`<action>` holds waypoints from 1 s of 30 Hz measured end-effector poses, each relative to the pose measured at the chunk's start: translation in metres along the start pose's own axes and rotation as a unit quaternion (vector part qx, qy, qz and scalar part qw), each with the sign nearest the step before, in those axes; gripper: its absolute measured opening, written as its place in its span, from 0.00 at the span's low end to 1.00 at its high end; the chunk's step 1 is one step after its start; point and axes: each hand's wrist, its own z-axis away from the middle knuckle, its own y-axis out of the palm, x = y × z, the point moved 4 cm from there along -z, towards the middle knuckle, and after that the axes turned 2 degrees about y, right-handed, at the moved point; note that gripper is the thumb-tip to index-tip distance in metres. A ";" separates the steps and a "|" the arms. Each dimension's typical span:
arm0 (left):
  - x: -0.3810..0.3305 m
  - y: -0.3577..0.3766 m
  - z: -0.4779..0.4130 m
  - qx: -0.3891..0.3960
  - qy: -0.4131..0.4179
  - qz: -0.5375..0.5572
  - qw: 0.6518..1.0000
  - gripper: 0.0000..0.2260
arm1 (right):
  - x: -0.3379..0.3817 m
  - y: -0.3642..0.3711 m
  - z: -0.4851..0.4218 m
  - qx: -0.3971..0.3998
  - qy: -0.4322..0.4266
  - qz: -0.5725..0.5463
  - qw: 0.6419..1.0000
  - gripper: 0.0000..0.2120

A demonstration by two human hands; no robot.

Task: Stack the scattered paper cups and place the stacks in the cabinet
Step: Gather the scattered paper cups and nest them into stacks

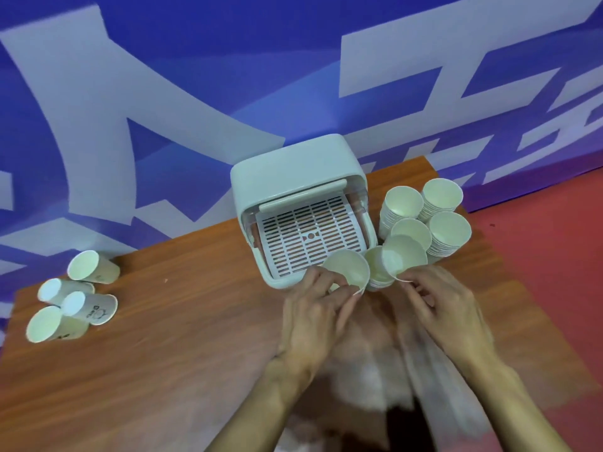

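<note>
A white cabinet (295,171) with its lid raised stands at the back of the wooden table (163,353), showing a bare slatted tray (310,236). My left hand (313,311) grips a paper cup (347,267) at the cabinet's front right corner. My right hand (443,308) grips another cup (403,257) by its rim. Between them stands a short stack (375,269). Several tall cup stacks (440,197) stand right of the cabinet. Several loose cups (93,267) lie on their sides at the table's left end.
A blue and white banner wall (195,76) rises right behind the table. Red floor (554,239) shows past the table's right edge. Blurred cloth lies below my forearms at the near edge.
</note>
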 end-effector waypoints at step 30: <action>0.017 0.071 -0.001 0.174 -0.087 -0.100 0.976 0.08 | -0.038 0.052 -0.019 0.172 0.048 0.009 0.984 0.10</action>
